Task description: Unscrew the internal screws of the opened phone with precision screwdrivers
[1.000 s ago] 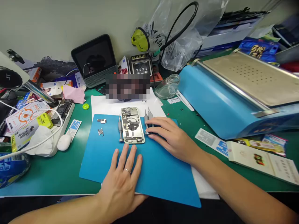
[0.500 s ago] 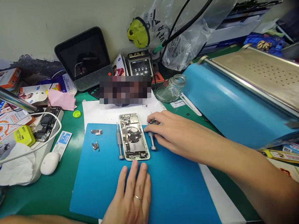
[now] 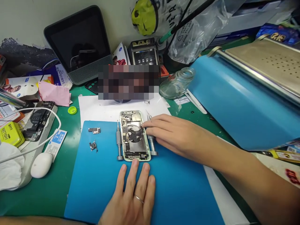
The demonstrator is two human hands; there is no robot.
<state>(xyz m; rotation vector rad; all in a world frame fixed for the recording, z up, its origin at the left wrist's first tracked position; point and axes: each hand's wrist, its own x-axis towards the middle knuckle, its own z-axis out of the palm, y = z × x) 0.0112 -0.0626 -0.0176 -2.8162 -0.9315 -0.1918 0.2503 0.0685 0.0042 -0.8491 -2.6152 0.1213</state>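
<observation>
An opened smartphone [image 3: 138,145] lies on the blue mat [image 3: 93,187], its inner parts exposed. My left hand [image 3: 133,197] rests flat below it with fingers spread, the middle fingertip at the phone's bottom edge. Reaching in from the right, my right hand [image 3: 171,131] has its fingers stretched out, with fingertips at the phone's right edge. Under those fingers a grey screwdriver [image 3: 152,146] lies on the mat, its middle partly covered. A second screwdriver [image 3: 119,142] lies along the phone's left side. Two small phone parts, a metal-plated piece [image 3: 94,130] and a flex-cable piece [image 3: 93,146], sit farther left.
White paper [image 3: 93,107] lies behind the mat. A glass jar [image 3: 175,84], a dark-screened display [image 3: 79,47] and a control unit [image 3: 145,56] stand behind. A blue-covered machine [image 3: 225,103] takes up the right. To the left are a white mouse-shaped object [image 3: 41,165] and a cable [image 3: 56,115].
My right hand has shifted left from around the right screwdriver to the phone's edge, its fingers straighter. That screwdriver now lies more tilted. My left hand stays in place; the view has shifted slightly.
</observation>
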